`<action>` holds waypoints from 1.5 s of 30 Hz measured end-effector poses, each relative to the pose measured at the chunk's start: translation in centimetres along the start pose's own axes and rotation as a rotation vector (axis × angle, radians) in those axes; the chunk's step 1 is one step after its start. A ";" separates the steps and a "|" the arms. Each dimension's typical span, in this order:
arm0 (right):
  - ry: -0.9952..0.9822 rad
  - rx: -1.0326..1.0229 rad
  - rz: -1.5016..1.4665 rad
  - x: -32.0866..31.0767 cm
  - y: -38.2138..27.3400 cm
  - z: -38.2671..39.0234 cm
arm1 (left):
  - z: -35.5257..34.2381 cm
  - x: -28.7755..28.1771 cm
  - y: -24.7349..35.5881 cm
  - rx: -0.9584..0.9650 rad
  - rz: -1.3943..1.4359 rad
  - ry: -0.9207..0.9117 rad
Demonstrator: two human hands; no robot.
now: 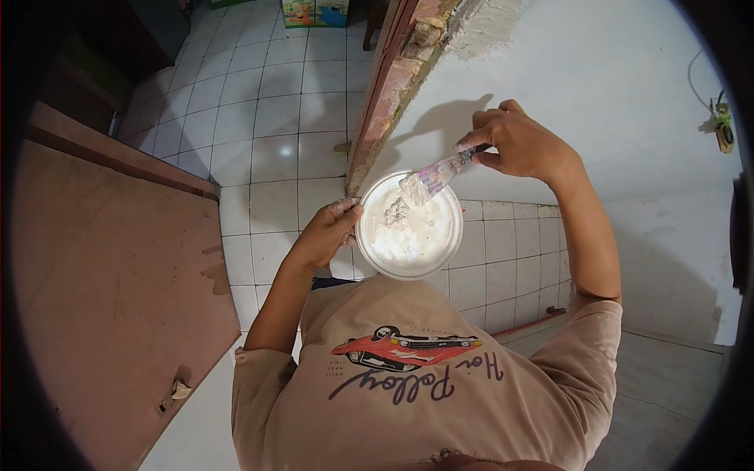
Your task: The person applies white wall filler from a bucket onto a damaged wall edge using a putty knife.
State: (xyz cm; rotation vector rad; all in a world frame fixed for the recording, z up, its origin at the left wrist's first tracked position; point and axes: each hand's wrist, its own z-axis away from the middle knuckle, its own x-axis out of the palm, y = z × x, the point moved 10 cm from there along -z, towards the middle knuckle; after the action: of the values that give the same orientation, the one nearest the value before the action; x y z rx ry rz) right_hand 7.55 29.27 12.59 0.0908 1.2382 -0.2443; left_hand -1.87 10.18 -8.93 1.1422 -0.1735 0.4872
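White paste fills the round tub (409, 226) — left hand (330, 231) grips its rim, right hand (514, 141) clenches a smeared putty knife (433, 177).

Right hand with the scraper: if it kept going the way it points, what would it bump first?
Probably the white paste in the bowl that the left hand holds; the right hand aims its scraper down there.

Left hand (328, 231) raised before the chest, forearm angled up from the lower left, fingers curled in a grip, thumb uppermost. Right hand (514, 141) higher and further out, elbow bent, wrist cocked inward, fingers (481, 137) pinched closed toward the left hand.
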 end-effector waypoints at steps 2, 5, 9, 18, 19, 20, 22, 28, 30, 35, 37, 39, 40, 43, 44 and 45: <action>-0.083 0.054 0.059 -0.2 -0.4 -0.5 | -0.3 0.1 -0.3 0.022 0.033 -0.007; -0.093 0.065 0.080 -0.7 -1.1 -1.0 | -0.3 0.5 0.0 0.056 0.068 -0.036; -0.010 -0.047 0.186 -1.7 -4.2 -1.8 | -0.2 1.3 0.9 0.061 0.060 -0.063; 0.122 -0.138 0.444 -3.5 -6.1 -2.1 | -0.8 0.5 0.1 0.045 0.048 -0.026; 0.114 -0.158 0.422 -3.3 -6.5 -2.3 | -0.9 0.5 0.1 0.047 0.048 -0.027; 0.106 -0.178 0.401 -3.0 -6.9 -2.6 | -1.1 0.6 0.1 0.052 0.020 -0.036; 0.134 -0.221 0.425 -2.7 -8.3 -2.8 | -1.2 0.8 0.3 0.056 -0.008 -0.046; 0.191 -0.375 0.458 -2.7 -13.4 -1.6 | -0.8 0.7 0.7 0.008 0.010 0.024; 0.212 -0.351 0.494 -3.2 -13.1 -1.5 | -1.0 0.9 0.7 0.027 0.034 -0.023; 0.317 -0.340 0.552 -3.8 -13.9 -1.2 | -1.2 1.2 1.0 0.063 0.081 -0.031; 0.316 -0.370 0.563 -3.1 -15.3 -0.6 | -1.1 1.2 1.1 0.069 0.086 -0.026; 0.331 -0.385 0.586 -2.8 -15.7 0.4 | -1.0 0.9 1.2 0.052 0.127 0.024; 0.304 -0.353 0.573 -2.9 -15.4 0.6 | -1.1 0.8 1.0 0.052 0.128 0.025; 0.289 -0.296 0.613 -3.1 -14.4 0.3 | -1.5 1.2 0.7 0.063 0.139 -0.023; 0.303 -0.269 0.667 -3.2 -14.1 0.3 | -1.4 1.2 0.9 0.056 0.133 -0.007; 0.304 -0.262 0.667 -2.8 -14.2 0.3 | -1.4 1.2 1.0 0.049 0.127 0.009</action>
State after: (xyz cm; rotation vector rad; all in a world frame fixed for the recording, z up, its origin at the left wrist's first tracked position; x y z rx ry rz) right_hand 3.70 15.83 16.23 0.3142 1.4587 0.5268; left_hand -1.44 12.13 -8.22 1.1818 -0.2286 0.6121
